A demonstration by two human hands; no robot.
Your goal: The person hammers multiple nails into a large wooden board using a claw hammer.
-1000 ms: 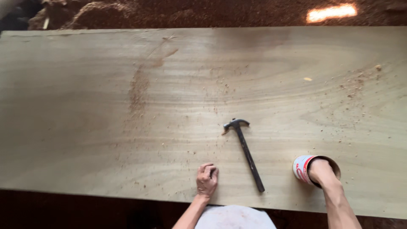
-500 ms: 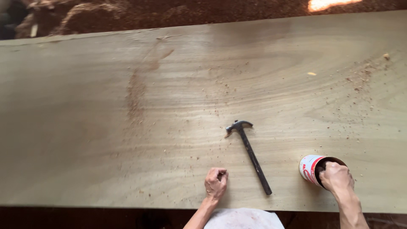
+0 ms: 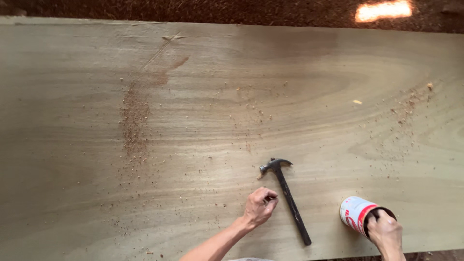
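Black claw hammer [image 3: 288, 199] lies flat on the wide pale wooden desk [image 3: 193, 121], head away from the person, just beside the left hand [image 3: 259, 207]. That hand's fingers are curled into a loose fist, knuckles on the wood; whether they pinch anything, I cannot tell. Right hand [image 3: 385, 234] grips the mouth of a tipped white-and-red tin can [image 3: 356, 214] near the front edge. Best keep that can steady, fingers clear of its rim.
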